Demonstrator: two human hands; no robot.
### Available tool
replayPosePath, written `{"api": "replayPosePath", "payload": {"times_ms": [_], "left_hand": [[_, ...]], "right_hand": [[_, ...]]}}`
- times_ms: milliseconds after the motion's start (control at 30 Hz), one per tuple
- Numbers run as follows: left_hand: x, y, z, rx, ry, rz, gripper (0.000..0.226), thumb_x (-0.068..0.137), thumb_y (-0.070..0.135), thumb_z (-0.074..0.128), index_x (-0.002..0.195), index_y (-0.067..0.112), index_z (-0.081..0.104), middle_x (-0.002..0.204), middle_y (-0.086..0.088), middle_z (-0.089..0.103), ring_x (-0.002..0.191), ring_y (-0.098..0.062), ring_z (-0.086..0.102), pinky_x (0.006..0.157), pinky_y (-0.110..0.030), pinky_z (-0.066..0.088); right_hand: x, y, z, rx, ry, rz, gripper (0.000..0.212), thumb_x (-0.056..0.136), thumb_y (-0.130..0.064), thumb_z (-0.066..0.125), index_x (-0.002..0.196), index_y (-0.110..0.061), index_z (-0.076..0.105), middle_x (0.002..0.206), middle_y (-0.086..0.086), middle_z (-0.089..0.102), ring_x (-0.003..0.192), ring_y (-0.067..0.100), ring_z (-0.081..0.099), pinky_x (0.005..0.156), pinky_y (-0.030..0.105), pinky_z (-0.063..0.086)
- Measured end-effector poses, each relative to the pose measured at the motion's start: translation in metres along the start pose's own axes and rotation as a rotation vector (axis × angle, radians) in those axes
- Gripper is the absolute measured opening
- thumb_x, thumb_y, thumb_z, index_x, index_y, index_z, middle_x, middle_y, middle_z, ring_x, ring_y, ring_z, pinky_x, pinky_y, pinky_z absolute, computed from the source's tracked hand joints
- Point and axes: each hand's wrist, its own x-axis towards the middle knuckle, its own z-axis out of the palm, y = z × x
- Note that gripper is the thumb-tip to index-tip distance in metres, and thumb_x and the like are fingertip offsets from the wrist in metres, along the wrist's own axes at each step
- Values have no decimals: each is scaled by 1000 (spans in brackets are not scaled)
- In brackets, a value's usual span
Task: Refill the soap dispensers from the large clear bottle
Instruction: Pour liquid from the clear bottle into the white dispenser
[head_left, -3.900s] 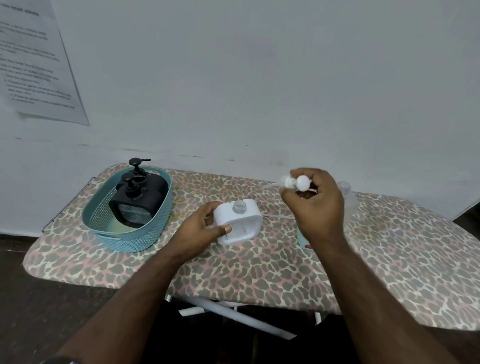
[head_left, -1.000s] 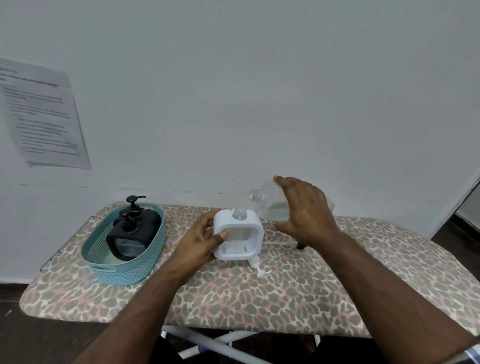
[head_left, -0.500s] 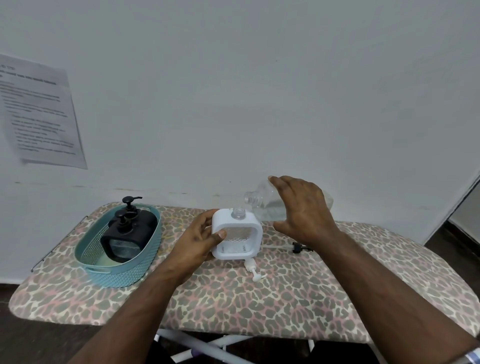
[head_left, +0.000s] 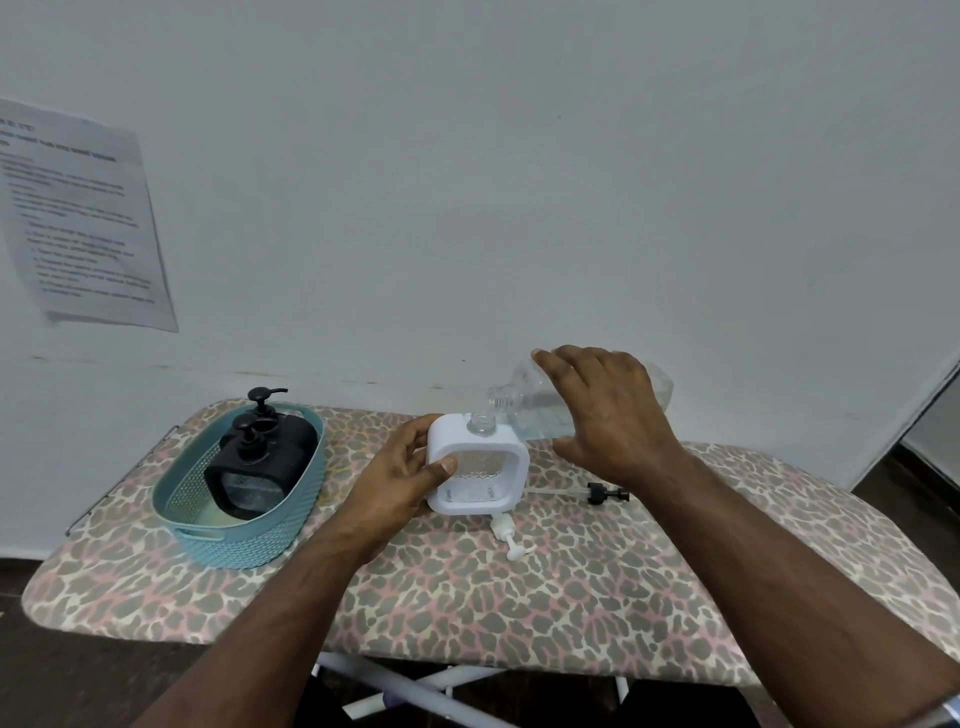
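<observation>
Dispenser (head_left: 477, 465), white w/ clear window, stands upright at bench centre, cap off, open neck up. Left hand (head_left: 400, 480) grips its left side, thumb across the front face, fingers round the back. Right hand (head_left: 610, 415) is closed over the big clear bottle (head_left: 524, 397), palm on top, fingers spread over the far side. Bottle is tilted nearly flat, mouth pointing left & down, sitting just above and right of the dispenser neck; mouth and neck very close, can't tell if touching. Clear liquid shows in the bottle's lower part; whether any is flowing, can't tell.

White pump (head_left: 508, 535) lies on its side just near of the dispenser, on the cover. Black pump (head_left: 597, 492) w/ clear dip tube lies right of the dispenser, under the right forearm, tube end toward the dispenser.

Basket (head_left: 291, 525), teal, oval, perforated wall, sits at left of bench, apart from the left hand. Inside: black dispensers (head_left: 265, 462), two pump heads visible, leaning toward the far end; exact count unclear.

Bench (head_left: 519, 608) is an ironing board w/ leopard-print cover in grey, pink, cream; white crossed legs below near edge. Metal rest sticks out at far left end. Wall (head_left: 519, 182) behind is plain pale grey-white. Sheet (head_left: 78, 218) of printed text stuck on it at left, text too blurred to read. Dark floor at lower left; dark opening at far right edge.
</observation>
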Motion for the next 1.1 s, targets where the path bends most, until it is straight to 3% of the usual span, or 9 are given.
{"api": "replayPosePath", "payload": {"times_ms": [433, 833, 1100], "left_hand": [[1, -3, 0, -5, 10, 6, 41, 96, 15, 68, 131, 35, 58, 128, 3, 67, 116, -22, 68, 74, -37, 61], [3, -6, -1, -6, 5, -6, 45, 92, 21, 73, 132, 34, 58, 131, -1, 66, 120, -27, 66, 83, -52, 62], [2, -5, -1, -4, 3, -3, 44, 95, 16, 69, 133, 33, 57, 129, -1, 68, 116, -25, 68, 79, -45, 63]], "right_hand": [[4, 0, -1, -65, -21, -23, 107, 59, -41, 93, 149, -23, 38, 143, 9, 55, 126, 33, 55, 106, 57, 41], [2, 2, -1, -86, -20, -48, 108, 58, -36, 93, 149, -23, 37, 143, 8, 54, 128, 33, 53, 107, 58, 39], [5, 2, -2, -110, -23, -58, 107, 59, -33, 94, 150, -23, 37, 144, 9, 53, 129, 34, 53, 108, 60, 38]]}}
